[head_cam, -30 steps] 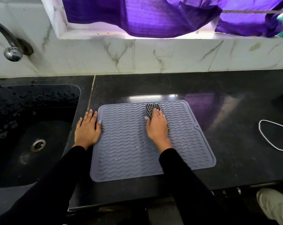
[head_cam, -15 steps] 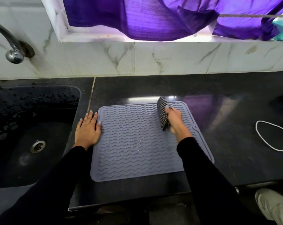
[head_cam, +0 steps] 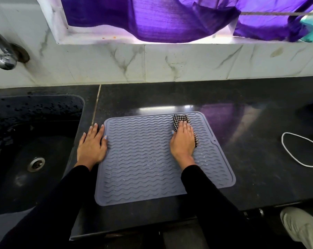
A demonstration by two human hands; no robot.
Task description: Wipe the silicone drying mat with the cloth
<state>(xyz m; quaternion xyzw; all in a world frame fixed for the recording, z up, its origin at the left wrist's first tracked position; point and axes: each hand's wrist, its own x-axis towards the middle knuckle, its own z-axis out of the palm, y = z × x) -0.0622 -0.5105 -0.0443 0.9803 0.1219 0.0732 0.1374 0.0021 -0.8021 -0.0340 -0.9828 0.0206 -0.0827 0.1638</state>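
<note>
Wiping under way, not finished. Grey silicone drying mat (head_cam: 148, 159) lying flat on the dark table (head_cam: 251, 159), just right of the black sink (head_cam: 26, 150), with one short edge near the table's front. Checked cloth (head_cam: 181, 120) folded small and sitting on the mat's far right corner area, pressed down under the right hand (head_cam: 183, 139); fingers laid fairly flat over it, thumb out to the side, so pressing rather than clutching. Cloth poking out beyond the fingertips toward the far rim and again along the outer side of the palm. Left hand (head_cam: 92, 144) spread flat with relaxed fingers, holding nothing, resting across the mat's left edge, partly on the mat and partly on the table, steadying it by the look of it.

Glints of water visible in the wavy grooves through the middle and near part of the mat, so that ground probably unwiped or needing another pass. Far right band under the cloth likely being dealt with at present. Left: centre, near half and left strip under the steadying hand, judging by the wet sheen. Off to the right, a white cord loop (head_cam: 296, 150) on the table, well apart from the mat.
</note>
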